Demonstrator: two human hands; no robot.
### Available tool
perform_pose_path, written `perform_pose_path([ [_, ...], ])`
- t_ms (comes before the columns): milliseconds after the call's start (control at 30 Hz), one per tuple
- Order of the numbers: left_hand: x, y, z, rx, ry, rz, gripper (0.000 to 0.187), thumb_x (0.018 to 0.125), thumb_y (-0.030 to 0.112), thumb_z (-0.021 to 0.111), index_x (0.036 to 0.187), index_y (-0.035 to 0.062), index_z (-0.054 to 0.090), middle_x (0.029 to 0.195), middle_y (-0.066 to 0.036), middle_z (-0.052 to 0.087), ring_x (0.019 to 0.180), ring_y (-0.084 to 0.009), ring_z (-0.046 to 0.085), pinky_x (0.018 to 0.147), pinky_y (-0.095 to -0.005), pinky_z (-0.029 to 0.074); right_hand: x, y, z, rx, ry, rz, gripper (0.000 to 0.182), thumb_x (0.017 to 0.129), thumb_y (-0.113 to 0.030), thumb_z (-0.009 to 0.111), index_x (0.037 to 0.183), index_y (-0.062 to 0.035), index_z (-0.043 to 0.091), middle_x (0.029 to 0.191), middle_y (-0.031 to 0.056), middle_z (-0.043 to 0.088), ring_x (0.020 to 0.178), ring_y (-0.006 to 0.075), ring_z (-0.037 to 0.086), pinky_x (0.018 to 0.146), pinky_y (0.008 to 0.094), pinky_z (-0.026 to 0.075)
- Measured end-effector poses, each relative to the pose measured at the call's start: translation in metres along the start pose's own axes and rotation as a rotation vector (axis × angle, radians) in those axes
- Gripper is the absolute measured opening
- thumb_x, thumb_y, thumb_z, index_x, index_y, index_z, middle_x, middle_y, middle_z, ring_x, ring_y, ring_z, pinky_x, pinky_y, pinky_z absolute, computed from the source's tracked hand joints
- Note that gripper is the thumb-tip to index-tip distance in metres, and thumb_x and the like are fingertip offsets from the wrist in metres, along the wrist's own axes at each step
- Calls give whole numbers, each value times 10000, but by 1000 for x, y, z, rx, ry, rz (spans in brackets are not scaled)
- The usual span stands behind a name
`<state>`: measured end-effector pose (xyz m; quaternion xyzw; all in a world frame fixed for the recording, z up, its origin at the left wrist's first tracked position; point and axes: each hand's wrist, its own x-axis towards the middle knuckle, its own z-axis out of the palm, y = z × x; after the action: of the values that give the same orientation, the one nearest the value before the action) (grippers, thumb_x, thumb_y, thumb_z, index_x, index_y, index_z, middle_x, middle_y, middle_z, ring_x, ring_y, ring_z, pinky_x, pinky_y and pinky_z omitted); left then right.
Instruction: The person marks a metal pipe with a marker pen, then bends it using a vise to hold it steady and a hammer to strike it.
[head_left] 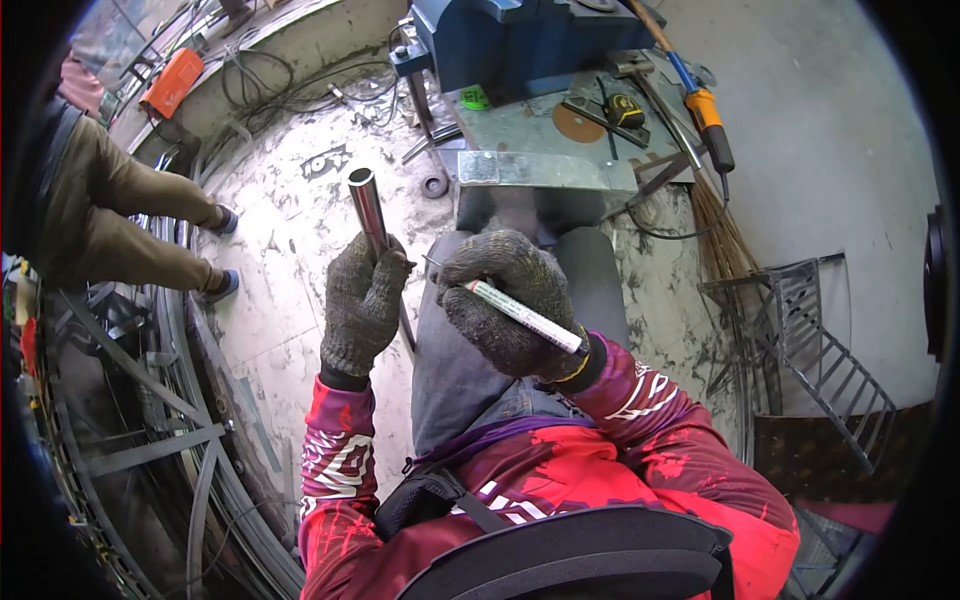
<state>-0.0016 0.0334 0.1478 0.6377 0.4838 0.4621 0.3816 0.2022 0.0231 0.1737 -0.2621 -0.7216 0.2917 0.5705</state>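
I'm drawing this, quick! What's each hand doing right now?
Left hand: closed around a shiny metal tube.
Right hand: closed, holding a white pen; something thin pokes out too, can't tell what.

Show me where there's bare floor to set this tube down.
Bare floor lies between the left gloved hand and the standing person's shoes. Crowded: the left side, packed with metal strips, and the greenish surface, holding a tape measure and brown disc.

Both hands in dark grey, coarse-knit gloves; thin yellow band at right cuff. Shirt red and maroon, splatter-patterned; white lettering on sleeves. Black strap across front. Faded blue-grey jeans.
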Motion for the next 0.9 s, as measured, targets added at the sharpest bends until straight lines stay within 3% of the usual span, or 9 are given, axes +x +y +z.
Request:
perform_pose_path([
  [233,2,-3,10,-96,40,33,219,1016,214,608,990,-3,622,767,-79,635,695,-173,602,645,-344,482,-2,-8,-6,-109,6,4,304,821,-45,742,1100,-31,622,988,168,660,881,368,681,769,434,546],
  [500,0,3,10,23,8,19,189,984,184,638,971,-4,620,792,-128,666,727,-234,668,670,-379,514,-8,-4,-2,-13,65,138,297,860,-52,762,1130,-51,640,1027,146,674,921,334,693,797,397,557],
  [633,0,5,16,48,-42,41,154,970,151,651,977,1,620,792,-129,666,732,-242,678,666,-382,518,6,-1,-11,-76,52,63,342,890,-104,763,1202,-27,647,1043,132,676,922,308,684,815,374,545],
  [733,3,7,38,115,-8,257,136,902,91,686,1022,42,643,847,-192,681,768,-370,692,668,-440,536,17,-1,-5,-87,99,50,363,884,-87,767,1216,-12,640,1038,141,670,938,265,675,823,358,541],
  [767,0,11,37,254,-72,180,180,880,80,684,1058,64,659,922,-210,686,822,-425,682,688,-465,546,13,-2,-6,-71,2,303,355,892,-70,766,1214,4,636,1040,131,678,931,220,673,807,343,548],
  [800,2,14,38,252,-76,186,180,880,80,684,1058,64,659,922,-210,686,822,-425,682,688,-465,546,11,2,-7,-76,6,301,355,892,-70,766,1214,4,636,1040,131,678,931,220,673,807,343,548],
  [867,6,19,41,351,-118,268,181,902,39,662,1082,54,664,950,-142,700,887,-312,707,767,-406,557,6,9,-5,247,117,413,353,908,-75,767,1220,10,626,1059,117,689,922,191,678,789,334,561],
  [900,6,24,42,335,-136,215,168,879,59,707,1042,63,667,973,-151,702,892,-331,703,793,-409,556,6,9,-3,254,204,518,363,919,-63,753,1246,13,615,1059,109,700,920,205,692,801,350,577],
])
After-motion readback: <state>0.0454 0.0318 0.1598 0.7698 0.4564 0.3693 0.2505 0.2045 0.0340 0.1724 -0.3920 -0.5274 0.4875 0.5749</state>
